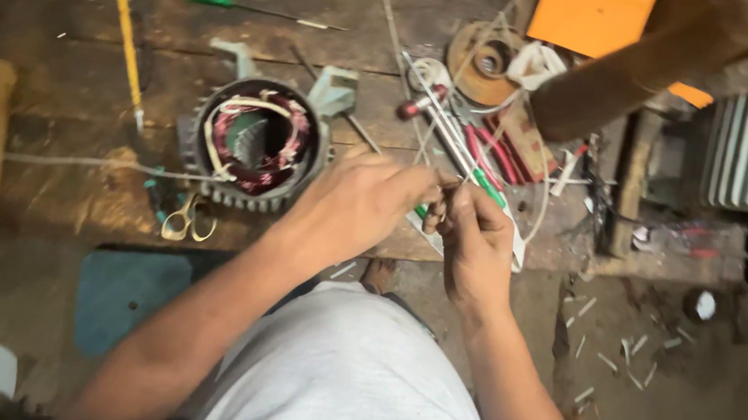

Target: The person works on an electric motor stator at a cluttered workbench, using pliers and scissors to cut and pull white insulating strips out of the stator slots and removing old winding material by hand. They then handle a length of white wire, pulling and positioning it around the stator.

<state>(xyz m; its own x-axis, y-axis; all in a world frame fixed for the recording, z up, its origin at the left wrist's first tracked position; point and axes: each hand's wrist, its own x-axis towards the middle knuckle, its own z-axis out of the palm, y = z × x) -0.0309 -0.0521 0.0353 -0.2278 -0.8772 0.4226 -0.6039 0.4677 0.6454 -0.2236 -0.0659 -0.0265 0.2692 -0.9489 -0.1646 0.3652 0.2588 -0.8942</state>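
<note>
- Both hands meet at worktop's near edge: left hand (358,200) and right hand (477,239) pinch a thin white sleeve (457,150).
- Sleeve looks light, bendy; grip near its end.
- Stator (257,140) sits beside, heavy.

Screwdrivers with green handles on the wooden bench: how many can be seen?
2. A long screwdriver with green handle and yellow shaft lies at far left; a thin green-handled screwdriver lies behind the round motor stator. More may be hidden in the tool pile near the hands.

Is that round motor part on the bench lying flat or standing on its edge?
Lying flat. The round motor part shows its open centre facing up, with the ring of reddish wire coils visible inside.
</note>
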